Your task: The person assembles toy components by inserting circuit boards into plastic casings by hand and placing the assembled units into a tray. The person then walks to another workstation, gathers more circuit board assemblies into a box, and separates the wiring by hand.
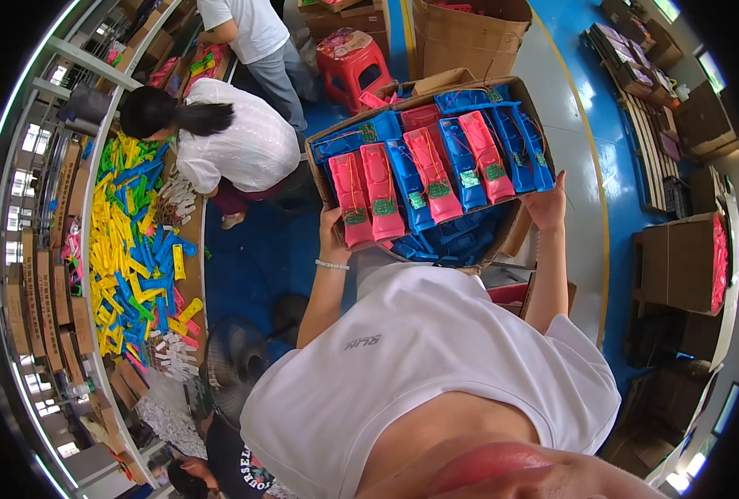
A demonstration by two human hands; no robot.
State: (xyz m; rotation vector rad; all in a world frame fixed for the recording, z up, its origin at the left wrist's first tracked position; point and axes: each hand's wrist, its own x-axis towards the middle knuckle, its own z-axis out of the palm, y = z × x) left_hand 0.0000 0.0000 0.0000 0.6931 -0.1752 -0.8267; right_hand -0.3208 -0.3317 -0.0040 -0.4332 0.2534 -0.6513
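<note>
Cardboard box [515, 231] front and center, hoisted in front of the wearer's white shirt [411, 333], with both hands on it. Left hand [331, 233] has the near-left corner pinched, most fingers hidden; right hand [548, 203] is clamped on the near-right edge, thumb up. Can't tell if anything props it underneath.

Inside, pink plastic casings [430, 162] and blue plastic casings [463, 158] sit in a pretty tidy top row, several showing green circuit boards and thin wires, with more blue stuff jumbled below. I'd call the filling mostly done; the box just isn't set down yet.

Off to the left, the workbench [193, 279] has a messy heap of yellow, blue and green casings [128, 258], so plenty looks left there. A co-worker in a white top [245, 137] leans over it, floor fan [235, 356] nearby. Past the box: red plastic stool [349, 68] and a big open carton [465, 41].
</note>
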